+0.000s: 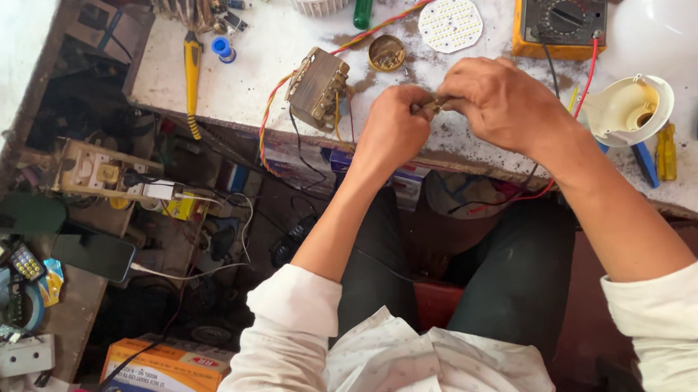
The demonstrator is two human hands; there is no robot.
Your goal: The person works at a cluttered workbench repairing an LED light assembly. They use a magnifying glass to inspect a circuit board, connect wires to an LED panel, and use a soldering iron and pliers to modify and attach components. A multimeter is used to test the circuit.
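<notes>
1. Hands meet above tabletop [482, 147] edge: I see left hand [394, 131] and right hand [499, 102] both w/ grip pinching a small part [434, 105].
2. Transformer [317, 85] sits just left of them; multimeter [560, 1] behind.

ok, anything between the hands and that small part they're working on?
Nothing visible. The left hand and right hand both already pinch the small part between their fingertips, above the front edge of the white bench. The transformer stands apart to its left, not touching.
</notes>
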